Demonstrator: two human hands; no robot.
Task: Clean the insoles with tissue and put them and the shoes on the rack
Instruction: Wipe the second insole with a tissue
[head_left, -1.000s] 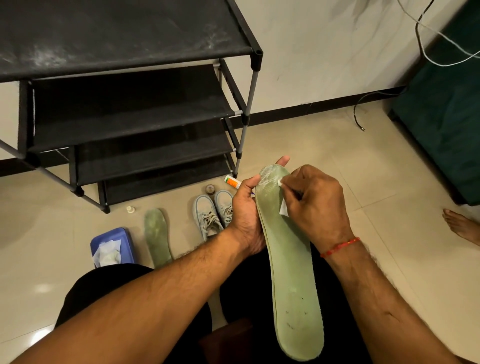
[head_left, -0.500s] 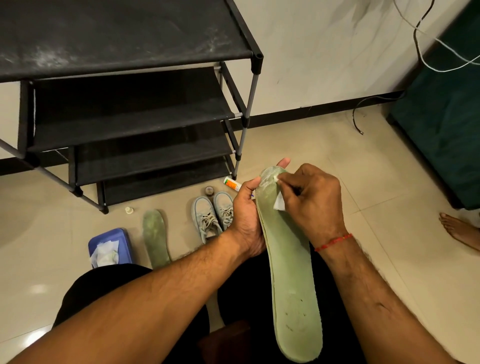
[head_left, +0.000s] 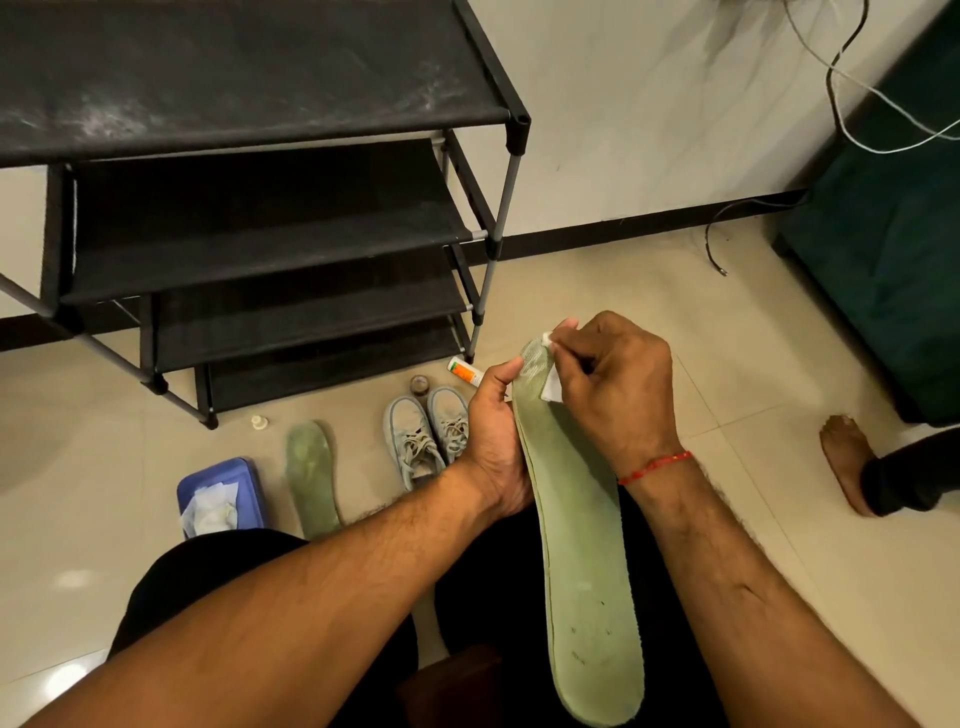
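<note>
A long green insole (head_left: 582, 545) stands tilted over my lap, toe end up. My left hand (head_left: 493, 441) grips its left edge near the toe. My right hand (head_left: 613, 389) pinches a white tissue (head_left: 550, 382) and presses it on the toe end. A second green insole (head_left: 311, 475) lies flat on the floor. Beside it stands a pair of grey-blue laced shoes (head_left: 426, 436). The black four-shelf rack (head_left: 270, 208) stands behind them against the wall, its shelves bare.
A blue tissue box (head_left: 244, 483) sits on the floor at my left knee. A small tube (head_left: 465, 371), a round lid (head_left: 420, 385) and a white cap (head_left: 258, 422) lie by the rack's feet. Another person's bare foot (head_left: 847, 462) and a dark green cabinet (head_left: 893, 249) are at right.
My right hand has slid the tissue up the insole from below the toe area to its very tip. The left hand keeps the same grip.
</note>
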